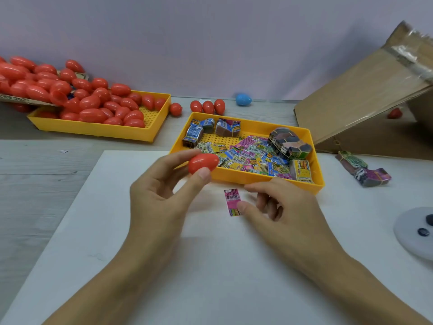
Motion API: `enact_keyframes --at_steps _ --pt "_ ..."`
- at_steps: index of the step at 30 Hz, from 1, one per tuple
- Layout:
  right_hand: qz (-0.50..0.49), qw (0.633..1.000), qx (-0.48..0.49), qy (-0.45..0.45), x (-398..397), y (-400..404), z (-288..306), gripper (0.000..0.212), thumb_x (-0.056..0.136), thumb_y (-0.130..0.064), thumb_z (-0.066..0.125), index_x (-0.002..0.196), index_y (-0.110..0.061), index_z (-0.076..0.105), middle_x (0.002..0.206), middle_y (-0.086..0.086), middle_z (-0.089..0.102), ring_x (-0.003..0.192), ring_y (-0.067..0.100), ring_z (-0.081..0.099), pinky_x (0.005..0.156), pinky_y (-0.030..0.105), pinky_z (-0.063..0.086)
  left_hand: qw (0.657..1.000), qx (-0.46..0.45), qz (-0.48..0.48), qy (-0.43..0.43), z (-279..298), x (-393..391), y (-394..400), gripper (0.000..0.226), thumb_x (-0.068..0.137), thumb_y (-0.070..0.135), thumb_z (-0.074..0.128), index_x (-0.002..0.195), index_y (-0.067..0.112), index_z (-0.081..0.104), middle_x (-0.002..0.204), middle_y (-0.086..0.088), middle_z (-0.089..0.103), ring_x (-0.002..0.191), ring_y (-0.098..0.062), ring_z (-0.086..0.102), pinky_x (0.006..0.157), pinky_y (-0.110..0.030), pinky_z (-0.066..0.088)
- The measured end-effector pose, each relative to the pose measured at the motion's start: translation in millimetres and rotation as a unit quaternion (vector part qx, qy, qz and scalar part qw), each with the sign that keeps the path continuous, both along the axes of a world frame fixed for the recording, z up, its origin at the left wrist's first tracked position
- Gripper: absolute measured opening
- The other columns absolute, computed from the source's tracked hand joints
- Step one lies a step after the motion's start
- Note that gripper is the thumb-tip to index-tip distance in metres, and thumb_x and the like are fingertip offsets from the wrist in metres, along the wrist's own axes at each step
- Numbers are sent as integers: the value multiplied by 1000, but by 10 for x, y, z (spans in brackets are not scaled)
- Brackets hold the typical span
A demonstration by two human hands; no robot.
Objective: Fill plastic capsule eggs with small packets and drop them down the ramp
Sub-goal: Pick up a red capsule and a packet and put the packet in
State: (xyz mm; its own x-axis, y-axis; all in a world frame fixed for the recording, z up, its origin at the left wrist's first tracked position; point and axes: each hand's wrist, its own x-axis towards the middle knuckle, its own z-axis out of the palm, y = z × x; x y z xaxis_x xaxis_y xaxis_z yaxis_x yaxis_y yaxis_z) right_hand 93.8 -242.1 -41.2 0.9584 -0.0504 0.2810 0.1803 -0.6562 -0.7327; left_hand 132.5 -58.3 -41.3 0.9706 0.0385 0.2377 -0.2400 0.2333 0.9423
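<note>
Spilling glossy red plastic eggs (pixel 89 102) fill a perforated yellow tray (pixel 93 130) at far left, near a left hand (pixel 159 195) pinching one smooth closed egg (pixel 203 163) between thumb and fingertips above a white sheet (pixel 93 231). Beside it, the right hand (pixel 285 207), fingers loosely curled, presses a thumb on a flat pink packet (pixel 232 198) lying on the sheet just before a second tray (pixel 257 178) of printed packets (pixel 253 153); a slanted cardboard ramp (pixel 365 95) rises at right.

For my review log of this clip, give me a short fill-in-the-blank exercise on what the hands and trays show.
1. The left hand holds a ____ capsule egg.
2. The right hand's thumb touches a pink ____ on the white sheet.
3. One egg by the wall is ____.

Missing words: red; packet; blue
</note>
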Motion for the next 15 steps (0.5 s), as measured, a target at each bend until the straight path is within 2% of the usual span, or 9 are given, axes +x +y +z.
enact_keyframes --at_steps 2,4,7,12,15 --pt "10 996 -80 40 -10 26 -15 37 81 -48 73 112 -28 73 81 -12 50 78 5 50 64 13 35 1000 -10 11 4 -3 14 10 28 77 16 76 104 25 74 107 -3 76 105 -23 72 82 -30 59" --pt "22 993 -96 61 -10 44 -13 37 82 -51 71 113 -31 73 84 -13 47 83 3 50 65 15 36 1000 -6 4 -2 -10 8 -8 27 82 13 73 103 29 73 108 -2 75 101 -21 72 77 -29 60" --pt "32 998 -45 36 -3 26 -3 19 84 -36 76 102 -31 79 81 -12 51 79 5 52 63 15 35 999 35 -17 -25 -2 -10 -20 24 94 6 64 105 26 71 106 0 74 94 -16 72 76 -30 60" --pt "43 998 -36 7 -8 40 -5 5 83 -21 79 86 -24 81 77 -10 56 72 7 53 60 13 35 991 129 -18 -40 -2 -34 -26 35 98 -6 52 86 17 75 115 3 67 107 -13 67 75 -23 57" --pt "43 996 81 16 -1 11 29 9 83 -20 78 79 -28 80 73 -6 61 67 11 52 58 15 36 976 204 -11 -72 13 -56 -33 25 89 -2 58 80 15 74 120 1 62 112 -8 62 81 -13 51"
